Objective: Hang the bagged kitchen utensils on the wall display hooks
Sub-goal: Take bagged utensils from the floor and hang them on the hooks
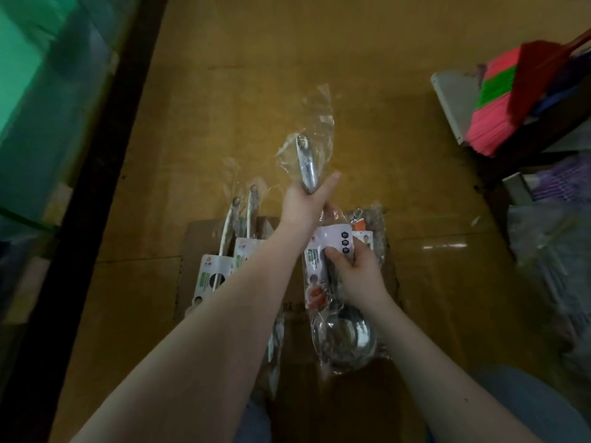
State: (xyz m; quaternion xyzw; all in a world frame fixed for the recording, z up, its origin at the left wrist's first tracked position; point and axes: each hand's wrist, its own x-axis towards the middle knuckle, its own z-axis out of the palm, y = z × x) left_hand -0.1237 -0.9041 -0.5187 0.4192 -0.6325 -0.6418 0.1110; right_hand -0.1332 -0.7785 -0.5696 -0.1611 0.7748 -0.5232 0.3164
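Note:
A steel ladle (347,340) in a clear plastic bag with a white label card is held over a cardboard box (294,318). My left hand (305,201) grips the upper end of its metal handle (307,163), and loose bag plastic sticks up beyond it. My right hand (359,271) pinches the label card lower down, thumb on the card. Two more bagged utensils (235,247) with white cards lie in the box to the left, handles pointing away. Another bagged piece (367,225) lies behind my right hand. No wall hooks are in view.
The brown floor (256,75) spreads out ahead. A dark shelf edge (96,174) and green-tinted panel run along the left. Pink and green brooms (499,100) and plastic-wrapped goods (553,244) crowd the right side.

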